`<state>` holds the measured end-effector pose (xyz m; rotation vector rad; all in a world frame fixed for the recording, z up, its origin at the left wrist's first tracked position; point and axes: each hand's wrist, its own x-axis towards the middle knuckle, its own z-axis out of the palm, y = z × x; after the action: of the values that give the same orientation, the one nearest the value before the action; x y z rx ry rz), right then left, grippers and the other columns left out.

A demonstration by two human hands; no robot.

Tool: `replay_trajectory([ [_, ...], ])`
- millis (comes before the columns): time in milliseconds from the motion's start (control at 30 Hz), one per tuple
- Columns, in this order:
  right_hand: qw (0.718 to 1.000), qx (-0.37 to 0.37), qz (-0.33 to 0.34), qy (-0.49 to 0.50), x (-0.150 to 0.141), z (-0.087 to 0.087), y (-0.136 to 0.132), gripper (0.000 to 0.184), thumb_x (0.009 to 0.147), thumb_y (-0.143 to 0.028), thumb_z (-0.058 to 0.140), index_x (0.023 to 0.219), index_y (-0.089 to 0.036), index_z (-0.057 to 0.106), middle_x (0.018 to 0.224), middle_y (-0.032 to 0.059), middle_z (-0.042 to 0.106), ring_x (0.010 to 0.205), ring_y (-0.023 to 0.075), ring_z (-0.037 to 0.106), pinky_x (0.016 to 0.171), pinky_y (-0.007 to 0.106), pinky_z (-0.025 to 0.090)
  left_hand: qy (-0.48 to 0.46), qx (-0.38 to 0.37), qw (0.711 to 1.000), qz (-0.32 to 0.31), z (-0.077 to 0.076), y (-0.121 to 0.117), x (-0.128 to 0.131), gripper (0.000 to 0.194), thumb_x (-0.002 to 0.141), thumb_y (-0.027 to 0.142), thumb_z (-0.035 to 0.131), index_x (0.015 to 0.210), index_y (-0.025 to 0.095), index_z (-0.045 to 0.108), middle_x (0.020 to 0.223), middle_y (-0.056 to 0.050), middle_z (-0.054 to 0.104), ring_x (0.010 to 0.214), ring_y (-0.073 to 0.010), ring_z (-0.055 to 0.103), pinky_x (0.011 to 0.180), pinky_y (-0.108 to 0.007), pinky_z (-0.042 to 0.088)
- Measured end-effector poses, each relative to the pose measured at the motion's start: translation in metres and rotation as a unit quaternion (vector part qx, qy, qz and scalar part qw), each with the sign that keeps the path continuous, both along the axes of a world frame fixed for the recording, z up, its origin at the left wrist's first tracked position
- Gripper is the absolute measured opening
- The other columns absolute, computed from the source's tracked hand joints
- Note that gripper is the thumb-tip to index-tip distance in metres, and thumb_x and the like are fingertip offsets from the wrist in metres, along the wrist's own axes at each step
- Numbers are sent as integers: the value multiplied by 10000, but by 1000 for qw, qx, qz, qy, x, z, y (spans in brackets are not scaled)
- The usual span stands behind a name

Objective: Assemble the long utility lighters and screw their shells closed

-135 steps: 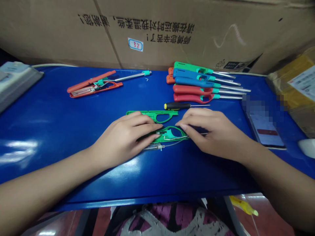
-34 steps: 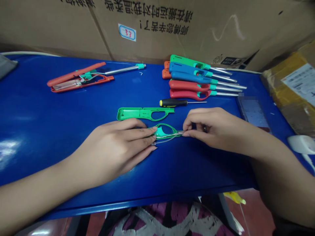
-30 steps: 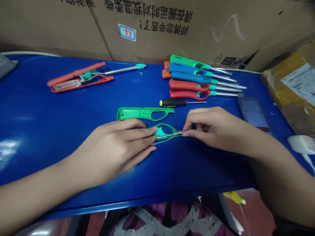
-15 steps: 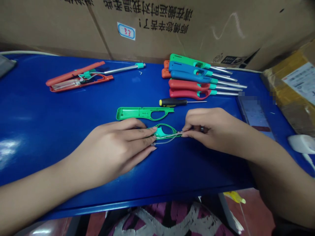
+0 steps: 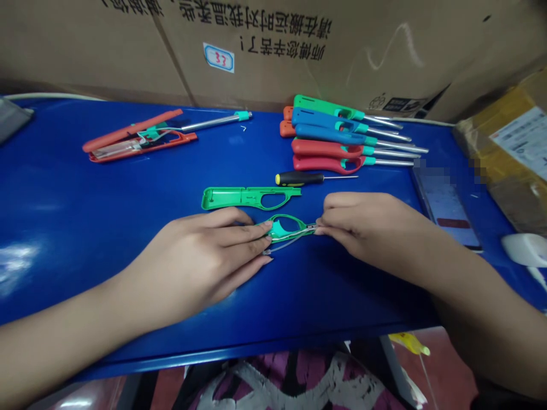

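My left hand (image 5: 205, 256) lies palm down over the rear of an opened green lighter body (image 5: 287, 229) on the blue table (image 5: 64, 216), fingers pressed on it. My right hand (image 5: 363, 225) pinches the front end of that body, where a thin metal tube and clear hose come out; the tube is mostly hidden under the fingers. The other green shell half (image 5: 250, 197) lies just beyond, hollow side up. A small black screwdriver with a yellow cap (image 5: 301, 179) lies behind it.
Several assembled lighters (image 5: 337, 142) in green, blue and red are stacked at the back right. An opened orange lighter (image 5: 141, 139) lies at the back left. A phone (image 5: 448, 205) rests at the right, cardboard boxes (image 5: 273, 45) along the back.
My right hand has slid a little left, closing onto the front end of the green body. My left hand has stayed in place. The view shifted slightly.
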<state>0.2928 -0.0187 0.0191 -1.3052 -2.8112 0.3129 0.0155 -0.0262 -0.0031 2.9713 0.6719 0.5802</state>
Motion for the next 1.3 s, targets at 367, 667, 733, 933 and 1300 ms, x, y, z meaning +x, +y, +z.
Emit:
replay_trajectory([
  [367, 987, -100, -50, 119, 6, 3, 5, 162, 920, -194, 631, 783, -194, 717, 777, 2, 676, 695, 122, 591, 648, 272, 412, 3, 0, 1000, -8, 2, 1, 2, 244, 1000, 247, 579, 1114, 149, 771, 1183, -41, 774, 1024, -264, 741, 863, -427, 659],
  [667, 971, -166, -129, 113, -3, 3, 8, 160, 862, -165, 677, 705, -188, 664, 637, -40, 583, 575, 93, 487, 579, 265, 352, 10, -7, 1000, -11, 2, 1, 2, 235, 977, 235, 614, 1136, 144, 761, 1206, -48, 765, 1058, -274, 731, 905, -438, 651],
  [733, 972, -162, -128, 110, -2, 3, 8, 153, 872, -171, 676, 720, -185, 664, 640, -40, 574, 577, 93, 484, 582, 264, 353, 11, -5, 1000, -10, 3, 2, 2, 233, 979, 236, 611, 1125, 137, 763, 1194, -48, 769, 1046, -282, 734, 897, -448, 654],
  [933, 980, -127, -98, 119, 4, 2, 9, 109, 819, -218, 751, 897, -195, 680, 715, -40, 572, 629, 111, 487, 634, 266, 367, -2, 13, 1000, -9, 1, 2, 0, 235, 968, 229, 625, 1146, 132, 743, 1170, -62, 776, 1034, -282, 739, 905, -458, 647],
  [1300, 983, -99, -75, 134, 5, 0, 8, 75, 876, -221, 667, 943, -215, 701, 910, 13, 690, 732, 136, 560, 670, 285, 390, 4, -8, 1000, 26, 6, 1, -5, 258, 948, 285, 653, 1178, 187, 714, 1146, -68, 758, 1021, -264, 709, 879, -416, 614],
])
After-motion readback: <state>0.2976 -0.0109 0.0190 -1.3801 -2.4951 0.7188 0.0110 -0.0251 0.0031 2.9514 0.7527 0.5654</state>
